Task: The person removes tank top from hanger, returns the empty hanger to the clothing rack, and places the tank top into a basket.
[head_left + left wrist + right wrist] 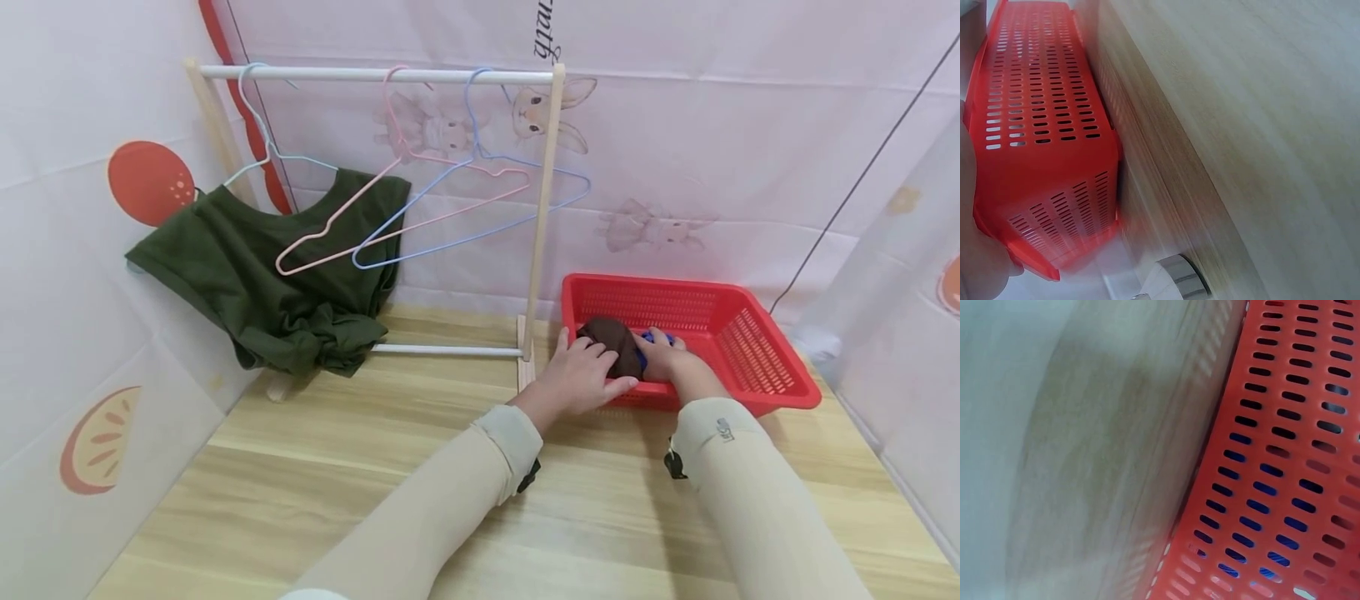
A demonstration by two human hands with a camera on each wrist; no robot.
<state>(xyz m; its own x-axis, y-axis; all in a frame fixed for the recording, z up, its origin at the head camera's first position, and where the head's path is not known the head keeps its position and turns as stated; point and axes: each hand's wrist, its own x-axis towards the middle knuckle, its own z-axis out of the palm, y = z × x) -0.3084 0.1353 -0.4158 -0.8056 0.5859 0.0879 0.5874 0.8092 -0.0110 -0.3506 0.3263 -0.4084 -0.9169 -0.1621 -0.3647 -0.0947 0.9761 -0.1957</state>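
Note:
In the head view, a red plastic basket stands at the right, holding a bunched dark brown cloth and a blue cloth. My left hand lies over the basket's near left rim, fingers spread against the brown cloth and thumb along the rim. My right hand reaches inside over the front rim and pinches the blue cloth beside the brown one. Some of its fingertips are hidden. Through the slots of the basket wall, blue shows in the right wrist view. Only the left hand's edge appears in the left wrist view.
Left of the basket stands a rack with a white bar and wooden posts. A dark green shirt hangs there on a light teal hanger, beside a pink hanger and a blue hanger. Printed cloth walls enclose the wooden table.

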